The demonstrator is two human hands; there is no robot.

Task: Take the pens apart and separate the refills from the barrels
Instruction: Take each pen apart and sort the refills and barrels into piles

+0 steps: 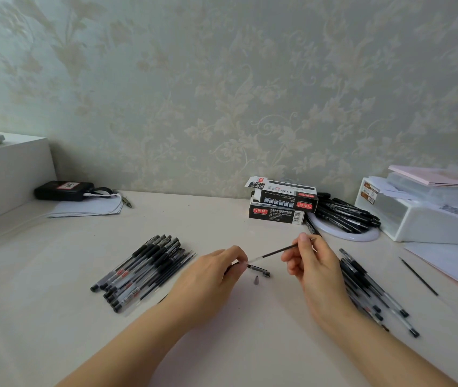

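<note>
My left hand (216, 272) grips a clear pen barrel, mostly hidden under its fingers. My right hand (313, 263) pinches a thin black refill (275, 252), which slants up to the right, its lower end close to the left fingertips. A black pen cap (261, 270) and a small grey tip cone (256, 280) lie on the table between the hands. A pile of pens and refills (144, 269) lies to the left. Another pile of pens (373, 291) lies to the right, partly behind my right hand.
Two stacked pen boxes (281, 202) stand by the wall, next to a white plate (345, 233) heaped with black pens. A white organiser (423, 216) and papers (451, 261) fill the right side. A single refill (419, 276) lies near the papers. A black device (63, 190) sits far left.
</note>
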